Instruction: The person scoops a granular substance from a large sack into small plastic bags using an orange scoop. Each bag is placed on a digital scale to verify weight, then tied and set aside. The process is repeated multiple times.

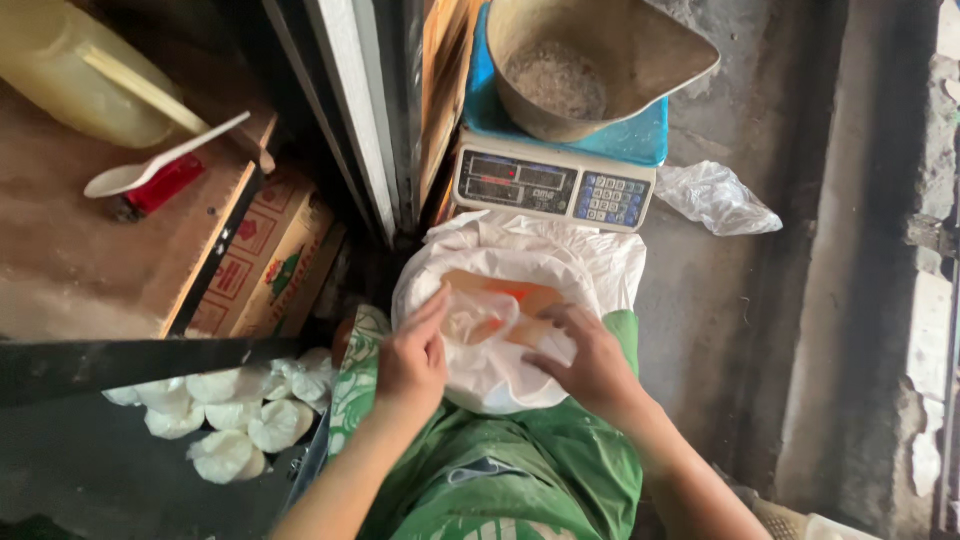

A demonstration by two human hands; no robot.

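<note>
A large white sack [520, 262] rests on my lap, its mouth rolled open, with orange-brown paper showing inside. My left hand [412, 358] grips the thin clear plastic bag [478, 318] at the sack's left rim. Over on the right, my right hand [588, 358] lies with fingers spread and pinching that plastic. Just beyond the sack stands a digital scale [553, 185] with a blue top, carrying a metal scoop pan [600, 60] that holds a little white grain.
Several tied white filled bags [225, 420] lie lower left. A wooden table [90, 250] holds a white spoon [160, 160], a red lighter and a yellowish jug [80, 80]. A cardboard box [270, 260] leans beside it. A crumpled plastic bag [715, 197] lies on the concrete floor.
</note>
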